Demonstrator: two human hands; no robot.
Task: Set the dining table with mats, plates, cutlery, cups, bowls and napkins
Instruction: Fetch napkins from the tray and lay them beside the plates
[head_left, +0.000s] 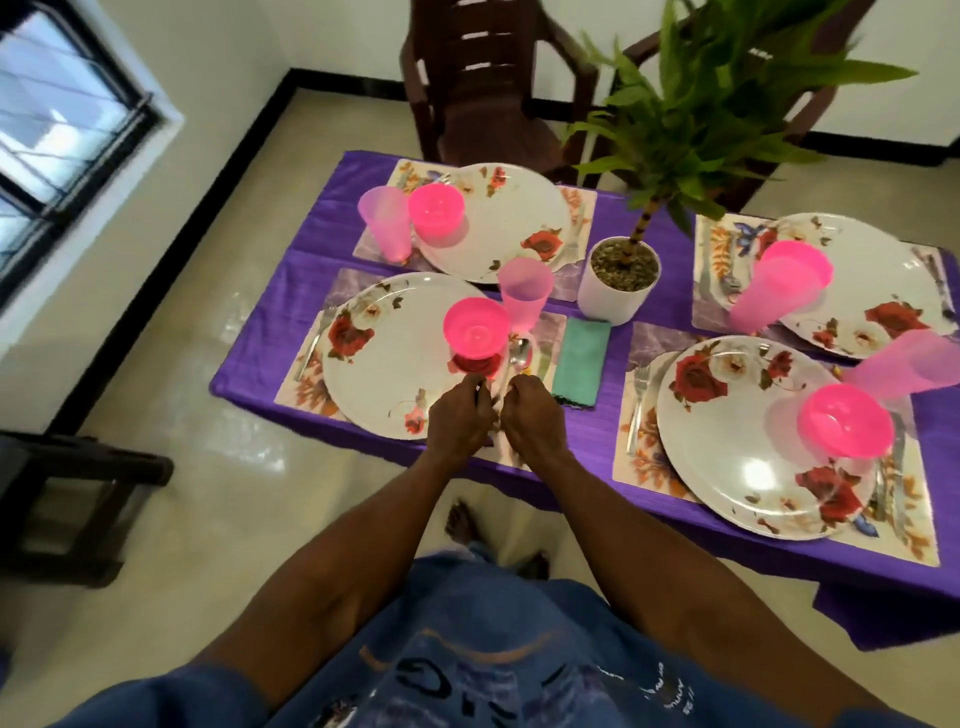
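Both my hands meet at the right edge of the near-left floral plate (395, 364), over the cutlery lying on its mat (306, 384). My left hand (460, 418) has its fingers curled and pinches a silver piece of cutlery. My right hand (530, 415) is curled at the handle of the spoon (517, 358). A pink bowl (477, 332) sits on this plate, with a pink cup (524, 296) just behind it. Right of the spoon lies a folded green napkin (581, 364). A fork (317, 338) rests left of the plate.
Three other settings with floral plates, pink bowls and pink cups cover the purple tablecloth (311, 244). The near-right plate (753, 441) has a fork (639, 400) beside it. A white potted plant (621, 280) stands mid-table. Dark chairs (483, 88) stand behind, a dark stool (78, 493) at left.
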